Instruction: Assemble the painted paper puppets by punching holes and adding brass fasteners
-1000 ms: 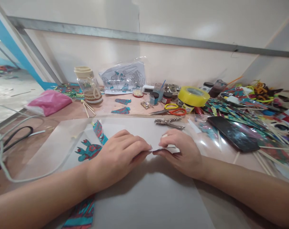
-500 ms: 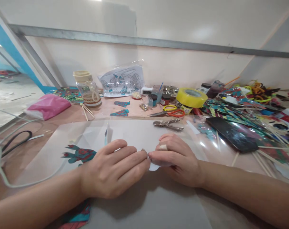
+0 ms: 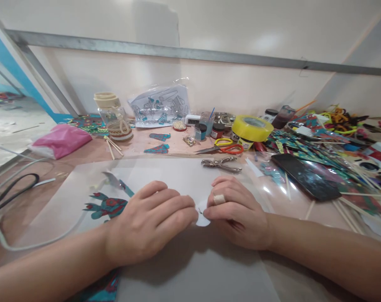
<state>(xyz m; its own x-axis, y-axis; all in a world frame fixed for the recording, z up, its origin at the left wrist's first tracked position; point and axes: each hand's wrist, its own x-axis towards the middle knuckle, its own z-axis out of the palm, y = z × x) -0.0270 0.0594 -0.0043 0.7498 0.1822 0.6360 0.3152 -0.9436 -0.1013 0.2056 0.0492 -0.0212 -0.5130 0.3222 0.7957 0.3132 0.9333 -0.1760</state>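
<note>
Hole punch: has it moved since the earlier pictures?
No. Judged against the scissors, the hole punch lies in the same spot, just on their near side.

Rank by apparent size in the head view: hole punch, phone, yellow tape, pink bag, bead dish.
- Phone and pink bag: look alike in size, too close to rank
- Yellow tape
- Hole punch
- Bead dish: smallest

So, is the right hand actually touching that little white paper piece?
Touching. In the head view, the right hand has a fingertip on the white paper piece.
</note>
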